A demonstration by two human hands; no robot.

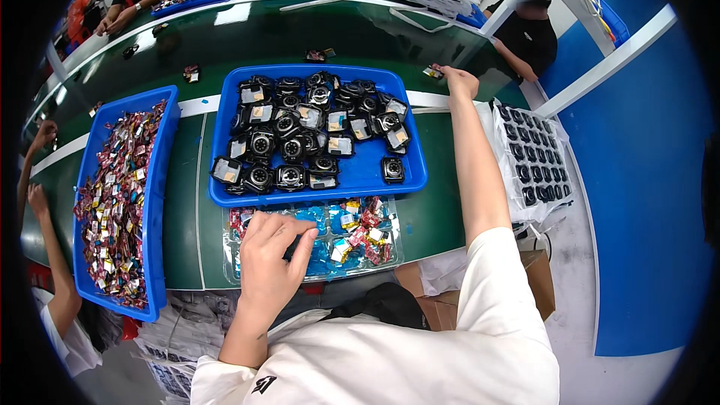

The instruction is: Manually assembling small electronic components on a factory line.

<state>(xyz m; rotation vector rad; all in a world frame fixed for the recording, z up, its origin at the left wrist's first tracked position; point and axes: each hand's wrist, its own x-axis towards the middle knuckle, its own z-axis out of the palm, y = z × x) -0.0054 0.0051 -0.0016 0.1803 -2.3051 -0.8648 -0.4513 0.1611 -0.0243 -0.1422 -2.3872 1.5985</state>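
Observation:
My right hand (461,84) reaches far across the green bench, its fingers pinched at the edge of a small red, white and dark part (433,71). Whether that part rests on the green surface, I cannot tell. My left hand (271,251) is held over a clear plastic tray (398,246), thumb and fingers drawn together; anything between them is too small to make out. Blue film pieces (319,244) and small red, yellow and white parts (364,234) lie in that tray. Just beyond stands a blue bin (375,180) with many black smartwatch cases (291,148).
A long blue bin (155,255) heaped with small red and white parts stands at left. At right, a white sheet-lined stack (534,151) holds rows of black cases. Loose parts (192,73) lie on the far green strip (247,37). Other people work opposite and at left.

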